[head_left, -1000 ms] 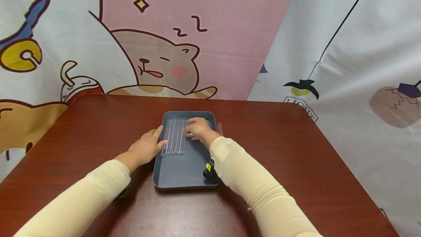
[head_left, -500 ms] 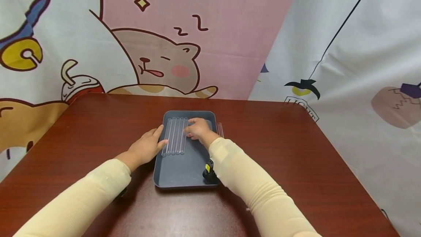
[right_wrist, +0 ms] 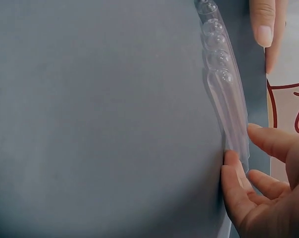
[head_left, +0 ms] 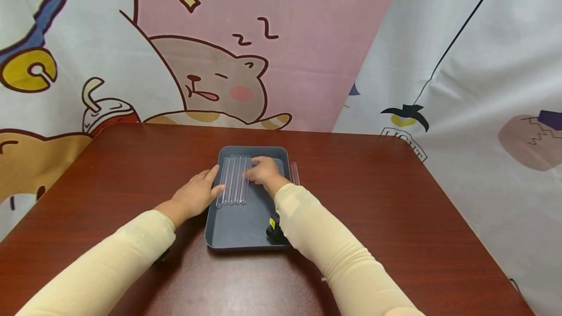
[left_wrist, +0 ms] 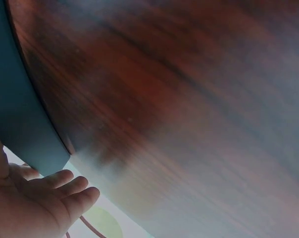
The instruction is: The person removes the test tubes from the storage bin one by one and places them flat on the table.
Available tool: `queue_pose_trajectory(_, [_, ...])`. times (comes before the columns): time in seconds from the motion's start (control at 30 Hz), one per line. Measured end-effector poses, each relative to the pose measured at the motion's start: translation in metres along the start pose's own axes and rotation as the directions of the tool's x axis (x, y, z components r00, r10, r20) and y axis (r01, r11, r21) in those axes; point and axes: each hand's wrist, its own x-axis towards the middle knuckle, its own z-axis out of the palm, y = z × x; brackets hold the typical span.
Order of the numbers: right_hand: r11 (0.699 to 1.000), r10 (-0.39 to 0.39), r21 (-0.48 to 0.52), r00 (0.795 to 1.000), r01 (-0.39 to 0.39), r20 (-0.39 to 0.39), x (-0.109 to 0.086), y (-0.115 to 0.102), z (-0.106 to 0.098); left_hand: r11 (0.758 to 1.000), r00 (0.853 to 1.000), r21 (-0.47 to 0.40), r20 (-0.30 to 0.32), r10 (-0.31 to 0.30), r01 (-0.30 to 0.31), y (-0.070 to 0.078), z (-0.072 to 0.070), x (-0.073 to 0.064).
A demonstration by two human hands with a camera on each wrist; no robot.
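Several clear test tubes point(head_left: 234, 179) lie side by side in the upper left of a grey tray point(head_left: 239, 238). My left hand point(head_left: 193, 195) rests at the tray's left rim, fingers fairly straight, its thumb reaching over the rim beside the leftmost tube. In the left wrist view that hand point(left_wrist: 38, 206) lies along the tray's outer wall point(left_wrist: 16, 94). Inside the tray, my right hand point(head_left: 264, 171) touches the right side of the row near its far end. The right wrist view shows its extended fingers and thumb against the tubes point(right_wrist: 227, 106), without a clear pinch.
Another clear tube point(head_left: 295, 173) lies on the brown table point(head_left: 369, 199) just outside the tray's right rim, partly behind the right wrist. A black wrist camera point(head_left: 273, 228) hangs over the tray's lower right. A cartoon-printed curtain point(head_left: 307, 52) stands behind the table.
The right hand and forearm have shifted very slightly left, against the tube row. The left hand stays at the rim. The head view has tilted a little.
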Motion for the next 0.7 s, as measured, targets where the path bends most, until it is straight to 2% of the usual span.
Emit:
queue_pose_trajectory(0.23, [0.999,0.010,-0.052,1.000,-0.012,-0.026,0.0001,-0.0023,0.0013,1.000,1.000,0.005,-0.006,0.006,-0.006,-0.0004,-0.0002,-0.0004])
queue_pose_trajectory(0.7, [0.993,0.007,-0.122,1.000,-0.009,-0.017,0.0003,-0.0051,0.0022,1.000,1.000,-0.004,-0.006,0.006,-0.006,-0.0005,-0.0006,0.0001])
